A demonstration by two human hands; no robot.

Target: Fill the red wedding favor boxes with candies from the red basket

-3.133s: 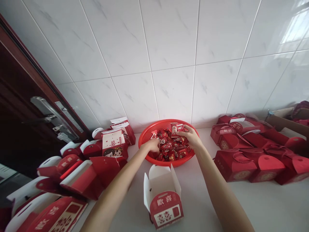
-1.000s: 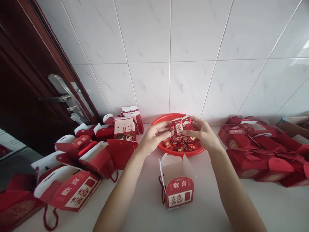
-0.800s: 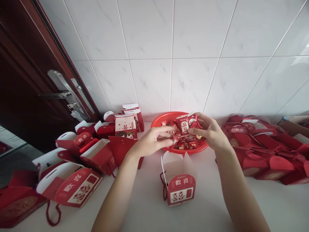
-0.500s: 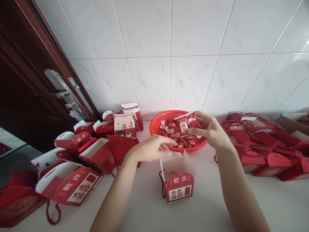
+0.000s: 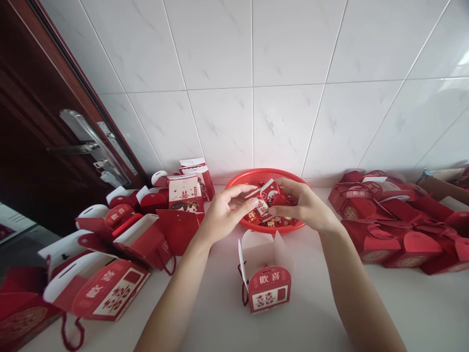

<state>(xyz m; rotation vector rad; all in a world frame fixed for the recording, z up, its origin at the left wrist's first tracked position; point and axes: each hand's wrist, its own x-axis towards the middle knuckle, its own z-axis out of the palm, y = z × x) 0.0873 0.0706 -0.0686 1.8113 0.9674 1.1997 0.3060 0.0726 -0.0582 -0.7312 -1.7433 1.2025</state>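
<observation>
Evidently, the right hand (image 5: 313,208) pinched red packets (image 5: 273,196); the half-curled left hand (image 5: 222,213) met them, its grip unclear. The central box (image 5: 270,280) stood unclosed, contents hidden.

We list an open red card box (image 5: 269,298) before an oval red plastic basket (image 5: 267,171) of red wrapped sweets (image 5: 273,222), flapped red card boxes (image 5: 179,230) left, gabled red card boxes (image 5: 375,244) right.

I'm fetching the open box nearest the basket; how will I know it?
Against the tiled wall sits an oval red basket. Directly in front of it is a small red box with white-lined flaps standing open. Unlike the boxes crowded to the left and right, it stands by itself.
</observation>
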